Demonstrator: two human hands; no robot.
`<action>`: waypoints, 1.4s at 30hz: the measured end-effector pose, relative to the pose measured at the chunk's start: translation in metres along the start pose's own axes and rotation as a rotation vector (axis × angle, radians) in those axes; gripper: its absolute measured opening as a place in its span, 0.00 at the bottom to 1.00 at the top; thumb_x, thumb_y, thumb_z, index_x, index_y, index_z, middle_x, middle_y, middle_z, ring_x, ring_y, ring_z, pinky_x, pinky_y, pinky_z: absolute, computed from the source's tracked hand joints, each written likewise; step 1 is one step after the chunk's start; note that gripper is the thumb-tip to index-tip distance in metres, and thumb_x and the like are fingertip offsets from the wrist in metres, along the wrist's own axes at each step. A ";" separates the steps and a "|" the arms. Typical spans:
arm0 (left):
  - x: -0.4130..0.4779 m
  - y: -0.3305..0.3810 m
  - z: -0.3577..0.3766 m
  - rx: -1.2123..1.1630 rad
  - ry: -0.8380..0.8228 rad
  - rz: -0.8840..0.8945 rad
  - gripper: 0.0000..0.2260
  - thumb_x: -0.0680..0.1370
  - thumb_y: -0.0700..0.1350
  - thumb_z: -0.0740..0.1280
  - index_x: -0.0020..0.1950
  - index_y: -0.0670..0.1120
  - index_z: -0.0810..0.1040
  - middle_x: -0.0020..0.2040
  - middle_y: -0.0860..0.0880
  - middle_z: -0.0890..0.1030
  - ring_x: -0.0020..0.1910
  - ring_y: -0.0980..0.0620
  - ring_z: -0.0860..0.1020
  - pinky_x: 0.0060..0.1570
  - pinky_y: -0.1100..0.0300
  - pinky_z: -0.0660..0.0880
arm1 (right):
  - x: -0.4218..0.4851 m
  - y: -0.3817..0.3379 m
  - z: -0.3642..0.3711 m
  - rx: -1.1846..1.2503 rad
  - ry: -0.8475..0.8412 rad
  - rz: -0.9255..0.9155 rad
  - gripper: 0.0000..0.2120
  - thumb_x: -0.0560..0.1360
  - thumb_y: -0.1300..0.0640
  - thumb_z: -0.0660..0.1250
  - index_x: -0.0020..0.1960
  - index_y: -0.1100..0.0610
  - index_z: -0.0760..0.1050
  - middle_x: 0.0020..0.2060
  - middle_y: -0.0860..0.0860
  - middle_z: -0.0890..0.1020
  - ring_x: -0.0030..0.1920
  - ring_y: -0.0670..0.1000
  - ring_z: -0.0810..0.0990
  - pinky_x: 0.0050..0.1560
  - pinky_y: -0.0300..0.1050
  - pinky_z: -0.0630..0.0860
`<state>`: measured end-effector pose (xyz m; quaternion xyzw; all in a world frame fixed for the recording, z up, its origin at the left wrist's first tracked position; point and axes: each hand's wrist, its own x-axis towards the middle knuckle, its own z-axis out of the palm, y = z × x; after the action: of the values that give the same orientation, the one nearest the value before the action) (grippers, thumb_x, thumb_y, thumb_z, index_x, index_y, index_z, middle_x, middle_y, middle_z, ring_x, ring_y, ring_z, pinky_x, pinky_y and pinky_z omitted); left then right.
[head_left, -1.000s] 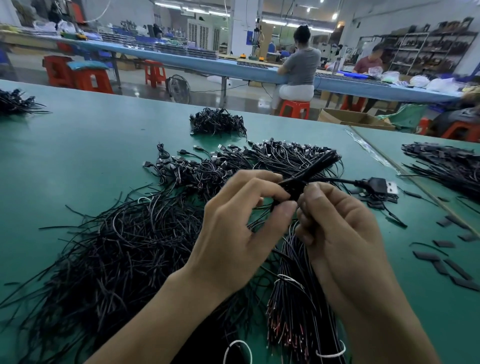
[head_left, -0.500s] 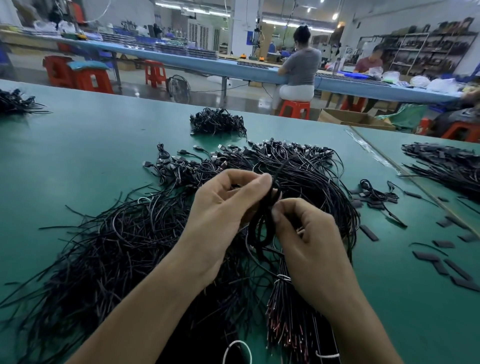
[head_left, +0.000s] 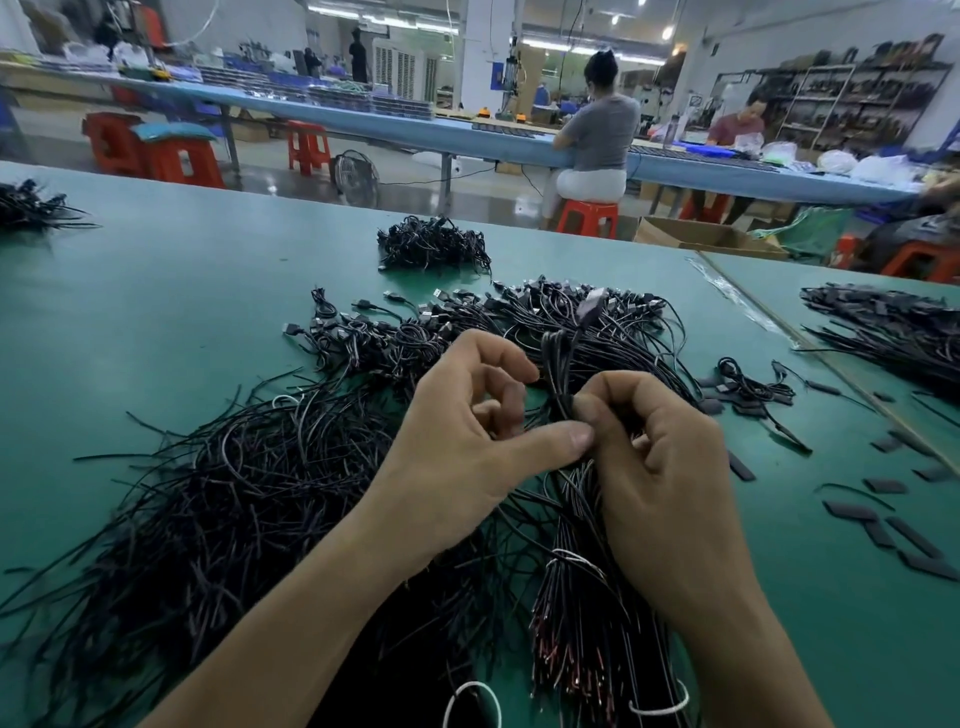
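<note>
Cable (head_left: 558, 358), folded loop: R hand (head_left: 670, 483) grip pinching it; L hand (head_left: 467, 457) thumb touching, grip unclear.

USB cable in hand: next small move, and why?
Probably wind its free end round the waist of the folded USB cable. The right hand pinches the loops upright, plug end on top, and no wrap shows on them yet. The left hand has its thumb right at that grip, well placed to guide the end round. An already bundled cable lies on the table to the right.
</note>
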<state>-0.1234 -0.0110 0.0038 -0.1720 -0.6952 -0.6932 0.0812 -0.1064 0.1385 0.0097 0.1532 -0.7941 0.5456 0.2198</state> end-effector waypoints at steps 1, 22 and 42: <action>0.000 0.000 -0.001 0.024 -0.013 -0.011 0.18 0.63 0.54 0.78 0.47 0.55 0.75 0.34 0.57 0.72 0.33 0.57 0.69 0.34 0.62 0.70 | 0.000 0.000 0.000 -0.015 -0.003 -0.012 0.09 0.80 0.58 0.65 0.42 0.50 0.76 0.29 0.39 0.75 0.25 0.41 0.68 0.27 0.28 0.62; 0.003 0.011 -0.009 -0.239 0.000 0.011 0.11 0.78 0.50 0.62 0.45 0.51 0.83 0.43 0.46 0.86 0.45 0.52 0.82 0.50 0.55 0.74 | -0.004 0.000 0.015 -0.142 -0.076 -0.030 0.08 0.79 0.59 0.67 0.44 0.48 0.78 0.31 0.42 0.74 0.29 0.38 0.73 0.27 0.27 0.65; 0.000 -0.015 -0.005 0.560 -0.036 0.152 0.05 0.80 0.54 0.67 0.54 0.59 0.78 0.37 0.58 0.79 0.33 0.59 0.80 0.32 0.66 0.75 | 0.001 0.009 -0.001 0.322 -0.048 0.403 0.09 0.73 0.46 0.69 0.41 0.51 0.80 0.29 0.43 0.75 0.31 0.42 0.71 0.31 0.33 0.69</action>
<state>-0.1297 -0.0156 -0.0099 -0.2069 -0.8458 -0.4632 0.1649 -0.1111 0.1427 0.0032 0.0380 -0.7164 0.6940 0.0607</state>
